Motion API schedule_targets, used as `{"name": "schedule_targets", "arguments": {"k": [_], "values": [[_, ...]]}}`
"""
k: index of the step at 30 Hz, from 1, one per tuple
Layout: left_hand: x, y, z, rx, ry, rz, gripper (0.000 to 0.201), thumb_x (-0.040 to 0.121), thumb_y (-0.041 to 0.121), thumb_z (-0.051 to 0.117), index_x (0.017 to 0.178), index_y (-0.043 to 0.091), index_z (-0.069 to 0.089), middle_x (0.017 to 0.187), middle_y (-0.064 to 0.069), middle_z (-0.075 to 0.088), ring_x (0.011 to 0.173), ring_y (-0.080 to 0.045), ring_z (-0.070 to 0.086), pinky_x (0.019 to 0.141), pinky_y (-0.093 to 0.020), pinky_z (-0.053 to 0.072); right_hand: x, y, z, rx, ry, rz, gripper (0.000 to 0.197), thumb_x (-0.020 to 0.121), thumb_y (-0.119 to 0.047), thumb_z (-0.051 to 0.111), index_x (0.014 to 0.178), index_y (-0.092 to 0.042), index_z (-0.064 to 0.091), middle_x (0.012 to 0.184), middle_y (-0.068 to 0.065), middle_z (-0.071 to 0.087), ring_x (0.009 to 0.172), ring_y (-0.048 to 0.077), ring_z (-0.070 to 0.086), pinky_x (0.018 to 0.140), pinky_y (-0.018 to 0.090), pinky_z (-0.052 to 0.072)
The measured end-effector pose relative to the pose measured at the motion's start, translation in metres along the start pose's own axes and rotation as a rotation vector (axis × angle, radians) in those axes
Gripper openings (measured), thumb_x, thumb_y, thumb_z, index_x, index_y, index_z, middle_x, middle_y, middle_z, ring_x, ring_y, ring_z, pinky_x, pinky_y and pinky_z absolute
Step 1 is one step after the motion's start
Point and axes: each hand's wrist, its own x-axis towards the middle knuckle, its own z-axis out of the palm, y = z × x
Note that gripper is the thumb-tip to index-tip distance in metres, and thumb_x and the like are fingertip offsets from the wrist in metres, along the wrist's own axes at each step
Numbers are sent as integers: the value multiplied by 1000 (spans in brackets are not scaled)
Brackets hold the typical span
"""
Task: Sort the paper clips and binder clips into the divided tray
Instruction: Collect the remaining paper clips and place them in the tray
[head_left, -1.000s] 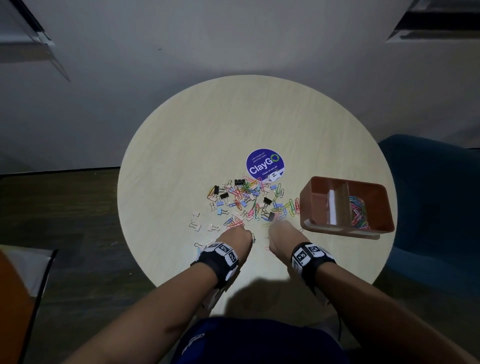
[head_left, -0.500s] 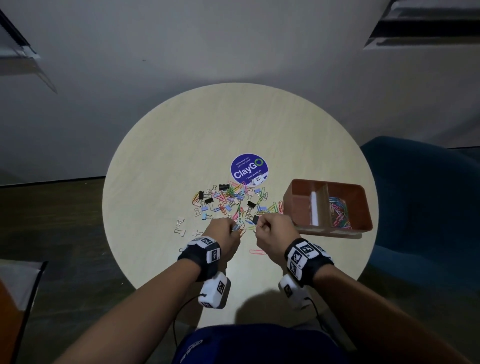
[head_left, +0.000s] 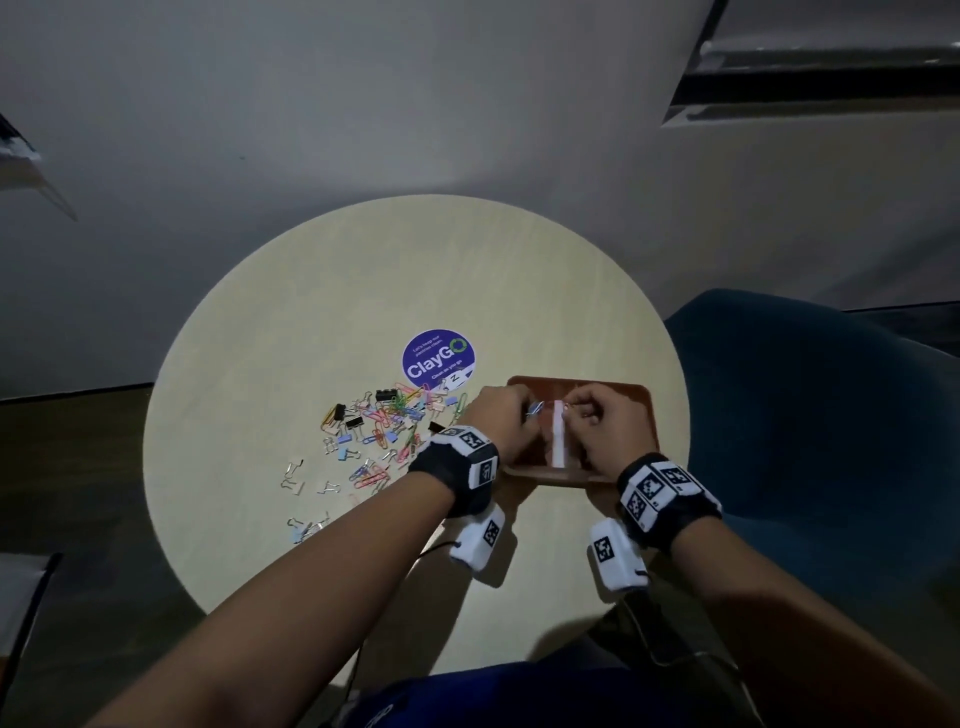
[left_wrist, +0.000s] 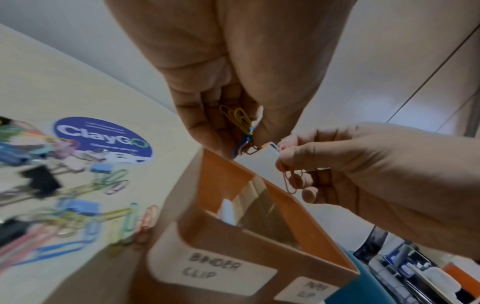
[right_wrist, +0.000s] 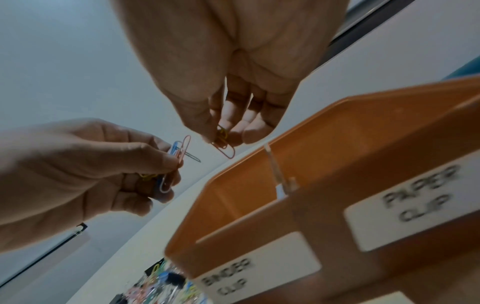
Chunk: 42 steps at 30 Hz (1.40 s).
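Both hands over the orange tray (head_left: 644, 395), left hand (head_left: 498, 415) and right hand (head_left: 602, 421) each pinching a few paper clips (left_wrist: 240, 121), likely poised to drop into the paper-clip side; mixed pile (head_left: 384, 421) waits on counter (head_left: 322, 291).

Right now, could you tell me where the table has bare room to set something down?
The far half of the table beyond the ClayGo sticker is bare, as is its left edge. The clip pile and the divided tray crowd the near middle.
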Motion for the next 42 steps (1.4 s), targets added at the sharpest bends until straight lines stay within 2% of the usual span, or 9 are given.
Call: {"name": "schedule_targets", "arguments": {"k": [5, 9, 17, 23, 28, 34, 38, 40, 42], "values": [[18, 37, 24, 19, -44, -10, 21, 92, 31, 58, 82, 12, 56, 88, -13, 67, 84, -31, 62, 64, -31, 42, 6, 35, -30, -23, 57, 25, 6, 86, -18, 70, 91, -22, 72, 85, -4, 68, 71, 0, 60, 59, 4, 43], [31, 51, 39, 2, -64, -41, 19, 90, 27, 64, 102, 13, 67, 100, -9, 70, 92, -25, 65, 69, -26, 43, 10, 53, -43, -21, 71, 39, 6, 85, -18, 72, 91, -20, 73, 83, -3, 70, 70, -3, 61, 75, 22, 55], [34, 67, 48, -57, -17, -65, 20, 89, 22, 65, 108, 18, 70, 107, -2, 72, 100, -19, 66, 86, -28, 52, 16, 66, -53, -16, 48, 40, 11, 88, -20, 69, 97, -16, 75, 89, -1, 73, 80, 10, 68, 80, 27, 57], [24, 61, 41, -72, 49, -45, 13, 92, 15, 58, 100, 16, 69, 101, -3, 70, 91, -17, 64, 72, -20, 39, 15, 65, -50, -28, 16, 13, 13, 92, -19, 63, 98, -21, 74, 91, -3, 71, 84, 12, 68, 81, 35, 59], [7, 37, 31, -94, 108, -126, 13, 90, 16, 57, 95, 17, 68, 94, -3, 70, 85, -21, 63, 68, -22, 41, 9, 48, -40, -32, 22, -39, 12, 93, -19, 60, 96, -22, 72, 91, -4, 70, 82, 12, 67, 78, 33, 59], [-23, -18, 12, -95, 121, -204, 13, 90, 12, 56, 94, 13, 68, 89, -4, 71, 81, -20, 63, 71, -25, 46, -4, 18, -10, 47, -57, -127, 12, 88, -16, 63, 88, -24, 71, 78, -10, 68, 70, 3, 64, 72, 24, 56], [-51, -68, -2, -65, 100, -304, 13, 93, 15, 56, 96, 11, 68, 90, -3, 69, 81, -18, 61, 72, -23, 43, -19, -11, 18, 87, -190, -206, 13, 89, -9, 63, 89, -19, 72, 76, -7, 66, 62, -4, 60, 61, 4, 44], [-64, -96, -8, -34, 78, -349, 13, 92, 16, 56, 95, 10, 67, 91, -5, 69, 83, -20, 61, 70, -23, 39, -29, -22, 37, 118, -300, -226, 13, 90, -8, 61, 90, -16, 72, 72, -7, 64, 60, -2, 59, 62, 9, 48], [-75, -121, -14, 0, 43, -379, 12, 90, 11, 56, 93, 9, 67, 93, -5, 70, 86, -21, 62, 70, -23, 39, -38, -26, 57, 64, -380, -253, 13, 90, -15, 60, 90, -21, 71, 70, -10, 64, 63, 3, 62, 66, 26, 57]]}}
